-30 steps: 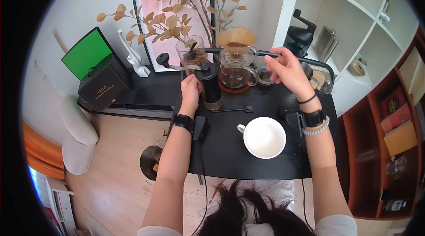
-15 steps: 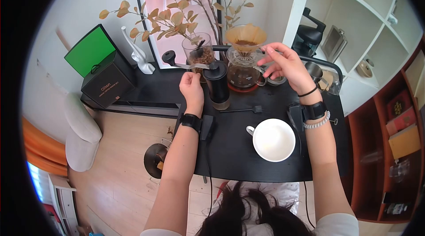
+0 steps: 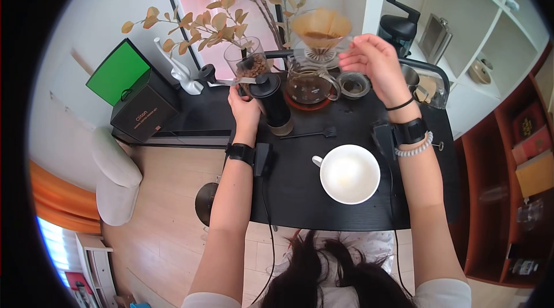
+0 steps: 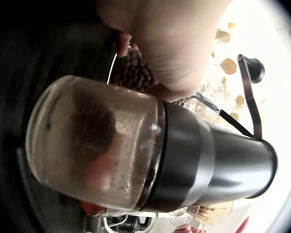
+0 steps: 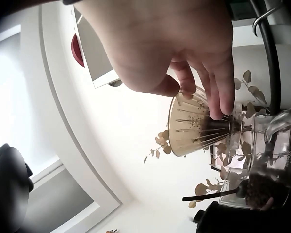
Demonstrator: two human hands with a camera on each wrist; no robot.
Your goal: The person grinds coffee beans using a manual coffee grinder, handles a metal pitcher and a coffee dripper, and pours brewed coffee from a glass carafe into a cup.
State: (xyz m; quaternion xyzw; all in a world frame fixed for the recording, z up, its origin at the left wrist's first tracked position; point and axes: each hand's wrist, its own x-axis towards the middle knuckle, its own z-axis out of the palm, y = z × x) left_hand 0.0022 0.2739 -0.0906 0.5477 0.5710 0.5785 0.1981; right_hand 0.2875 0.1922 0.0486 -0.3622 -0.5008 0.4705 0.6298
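Note:
In the right wrist view my right hand (image 5: pixel 179 48) has its fingers at the coffee dripper (image 5: pixel 199 124), whose paper filter holds wet grounds; its handle is hidden. The dripper sits close over the glass carafe (image 3: pixel 311 88) of coffee. My left hand (image 3: pixel 244 113) is at the lower part of the glass jar (image 3: pixel 241 57) of coffee beans, fingers on one side and thumb on the other; part of this grip is hidden. Right beside that hand stands the black hand grinder (image 3: pixel 272 103), upright, its crank (image 4: pixel 250 97) reaching over the jar. A dark scoop leans in the jar.
A small black brush (image 3: pixel 311 133) lies before the carafe, and a white cup (image 3: pixel 350 174) stands near the table's front edge. A small glass dish (image 3: pixel 354 86) is right of the carafe. Dried branches (image 3: pixel 219 19) rise behind; white shelves (image 3: pixel 461 36) stand at right.
The left hand has moved from beside the grinder to the jar, its fingers spreading. The dripper has risen slightly above the carafe with the right hand. The head view has shifted.

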